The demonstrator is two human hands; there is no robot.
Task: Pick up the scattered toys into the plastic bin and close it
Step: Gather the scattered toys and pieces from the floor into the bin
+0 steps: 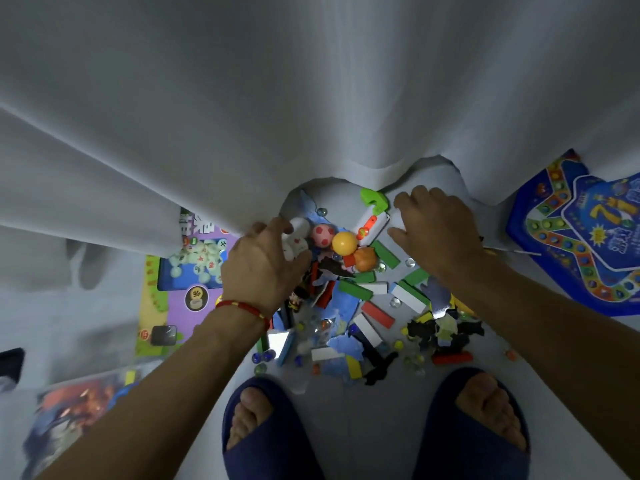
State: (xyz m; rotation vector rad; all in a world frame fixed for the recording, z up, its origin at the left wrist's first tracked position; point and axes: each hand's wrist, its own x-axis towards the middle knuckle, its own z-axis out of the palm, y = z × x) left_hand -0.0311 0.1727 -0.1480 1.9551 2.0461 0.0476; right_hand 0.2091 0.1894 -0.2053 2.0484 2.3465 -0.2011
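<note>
L hand (266,261) curled round white toys (297,237) at curtain (242,116) hem. R hand (434,230) spread flat, holding nothing, beside green toy (374,200). Balls (334,239), blocks (375,308) betw. and below hands. Bin unseen.
</note>
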